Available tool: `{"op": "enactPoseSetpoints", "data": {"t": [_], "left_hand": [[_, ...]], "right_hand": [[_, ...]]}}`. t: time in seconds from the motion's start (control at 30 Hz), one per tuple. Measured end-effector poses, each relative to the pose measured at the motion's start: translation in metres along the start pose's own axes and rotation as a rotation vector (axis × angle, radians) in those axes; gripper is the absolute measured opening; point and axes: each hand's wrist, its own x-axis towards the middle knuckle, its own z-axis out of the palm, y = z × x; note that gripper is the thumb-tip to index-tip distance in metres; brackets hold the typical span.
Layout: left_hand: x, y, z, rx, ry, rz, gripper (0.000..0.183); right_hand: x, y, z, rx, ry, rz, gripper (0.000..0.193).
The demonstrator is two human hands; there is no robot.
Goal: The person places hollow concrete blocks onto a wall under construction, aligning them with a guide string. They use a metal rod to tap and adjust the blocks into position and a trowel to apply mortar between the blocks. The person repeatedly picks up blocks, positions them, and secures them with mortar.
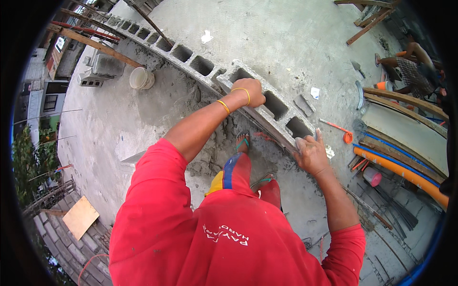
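My red shirt [238,260] spreads out below my left hand [249,93], which curls tight over a block [287,117] near its left end, while my right hand [312,155] clasps the right end with one finger straightened. Past my left hand runs a row of blocks [192,59], though I cannot tell whether the held one touches it. A bucket [142,78] sits left of that hand; an orange tool [348,137] lies right of my right.
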Motion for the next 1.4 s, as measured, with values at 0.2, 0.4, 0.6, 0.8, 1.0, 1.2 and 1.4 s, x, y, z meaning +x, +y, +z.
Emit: {"op": "enactPoseSetpoints", "data": {"t": [0.2, 0.4, 0.6, 0.8, 1.0, 1.2, 1.4], "left_hand": [[0.016, -0.024, 0.032, 0.002, -0.009, -0.048, 0.036], [0.016, -0.031, 0.051, -0.011, 0.024, -0.079, 0.034], [0.015, -0.033, 0.060, -0.027, 0.019, -0.101, 0.031], [0.022, -0.032, 0.064, -0.006, 0.029, -0.100, 0.031], [0.028, -0.033, 0.067, 0.002, 0.027, -0.126, 0.031], [0.016, -0.027, 0.060, -0.027, 0.028, -0.147, 0.032], [-0.026, -0.053, 0.080, -0.356, 1.130, -0.411, 0.075]], "right_hand": [[0.011, 0.005, 0.051, 0.020, -0.018, -0.025, 0.038], [0.017, 0.008, 0.072, 0.044, -0.061, -0.034, 0.038], [0.017, 0.014, 0.078, 0.040, -0.115, -0.049, 0.035], [0.021, 0.018, 0.074, 0.057, -0.108, -0.088, 0.041], [0.053, 0.036, 0.059, 0.181, 0.254, 0.059, 0.055], [0.086, 0.063, 0.087, 0.388, -0.251, 0.278, 0.055], [0.084, 0.079, 0.099, 0.366, -0.281, 0.245, 0.055]]}}
